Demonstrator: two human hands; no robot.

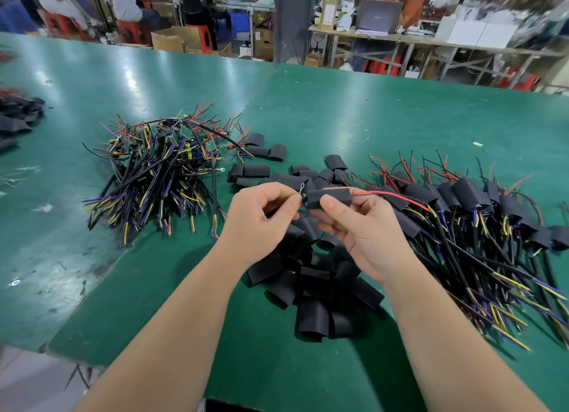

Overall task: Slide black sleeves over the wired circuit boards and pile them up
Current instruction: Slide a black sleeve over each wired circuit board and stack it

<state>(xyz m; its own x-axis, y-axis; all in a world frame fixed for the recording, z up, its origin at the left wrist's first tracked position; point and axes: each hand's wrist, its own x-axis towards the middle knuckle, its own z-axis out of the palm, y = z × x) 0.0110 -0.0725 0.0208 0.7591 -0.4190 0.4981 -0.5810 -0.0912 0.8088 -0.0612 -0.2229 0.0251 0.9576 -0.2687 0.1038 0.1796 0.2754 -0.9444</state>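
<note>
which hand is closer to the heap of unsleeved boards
Left. The left hand is just right of the unsleeved boards; the right hand is farther right, holding a black sleeve.

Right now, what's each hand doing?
Left hand: pinching the wire end at the black sleeve.
Right hand: holding the black sleeve.

Bright, even overhead light washes my green surface (338,119), laying pale streaks of glare across the upper left and centre with only soft shadows, my fingers (289,200) sharp mid-frame, while the wide lens bows the edges and the background (462,17) along the top smears into blur.
</note>
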